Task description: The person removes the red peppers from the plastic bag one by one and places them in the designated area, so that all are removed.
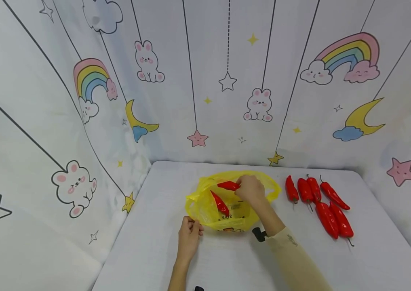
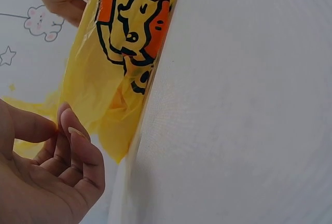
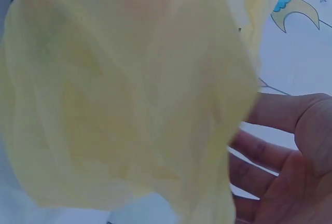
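A yellow plastic bag [image 1: 205, 202] lies on the table with its mouth spread towards me. My left hand [image 1: 189, 234] pinches the bag's near left rim between thumb and fingertips; the left wrist view shows this hand [image 2: 57, 167] beside the cartoon print. Over the bag's opening, my right hand [image 1: 251, 189] holds a red chili pepper [image 1: 228, 185] by one end, pointing left. Another red chili pepper [image 1: 220, 203] lies inside the bag. In the right wrist view the bag [image 3: 124, 99] hides the fingertips of my right hand [image 3: 290, 167] and the held pepper.
Several red peppers lie on the table's right side, among them a pepper [image 1: 327, 220] in the near pair and a pepper [image 1: 291, 190] closest to the bag. A cloth backdrop [image 1: 176, 97] with printed rabbits and rainbows rises behind and left of the white table [image 1: 147, 250].
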Available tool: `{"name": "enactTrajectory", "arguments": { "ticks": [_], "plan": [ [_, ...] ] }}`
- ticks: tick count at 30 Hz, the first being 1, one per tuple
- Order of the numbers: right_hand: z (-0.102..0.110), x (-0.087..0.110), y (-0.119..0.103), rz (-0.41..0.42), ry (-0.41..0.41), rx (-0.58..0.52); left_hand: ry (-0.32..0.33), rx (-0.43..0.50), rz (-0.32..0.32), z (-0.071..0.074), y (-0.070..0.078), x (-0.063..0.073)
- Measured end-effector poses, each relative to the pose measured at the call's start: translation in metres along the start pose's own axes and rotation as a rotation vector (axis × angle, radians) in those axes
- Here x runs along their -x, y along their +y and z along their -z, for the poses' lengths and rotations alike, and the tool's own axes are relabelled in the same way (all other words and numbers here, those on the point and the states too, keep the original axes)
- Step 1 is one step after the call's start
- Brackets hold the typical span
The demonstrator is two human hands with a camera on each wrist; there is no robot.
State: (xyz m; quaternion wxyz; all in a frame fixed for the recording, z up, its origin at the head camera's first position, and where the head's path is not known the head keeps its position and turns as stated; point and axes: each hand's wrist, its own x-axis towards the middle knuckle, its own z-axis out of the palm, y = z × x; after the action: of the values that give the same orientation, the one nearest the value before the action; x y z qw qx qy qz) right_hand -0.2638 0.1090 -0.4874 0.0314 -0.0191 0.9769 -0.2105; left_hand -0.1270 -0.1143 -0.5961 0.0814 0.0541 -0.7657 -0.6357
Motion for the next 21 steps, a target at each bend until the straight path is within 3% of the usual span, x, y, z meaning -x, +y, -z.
{"name": "enactTrajectory", "arguments": {
  "ticks": [14,21],
  "plan": [
    [0.015,0.014,0.008,-0.03,-0.063,0.001,0.004,0.002,0.042,-0.001,0.0,-0.004],
    [0.017,0.02,0.014,-0.042,-0.072,-0.005,-0.019,0.019,0.06,0.003,0.029,0.003]
  ]
}}
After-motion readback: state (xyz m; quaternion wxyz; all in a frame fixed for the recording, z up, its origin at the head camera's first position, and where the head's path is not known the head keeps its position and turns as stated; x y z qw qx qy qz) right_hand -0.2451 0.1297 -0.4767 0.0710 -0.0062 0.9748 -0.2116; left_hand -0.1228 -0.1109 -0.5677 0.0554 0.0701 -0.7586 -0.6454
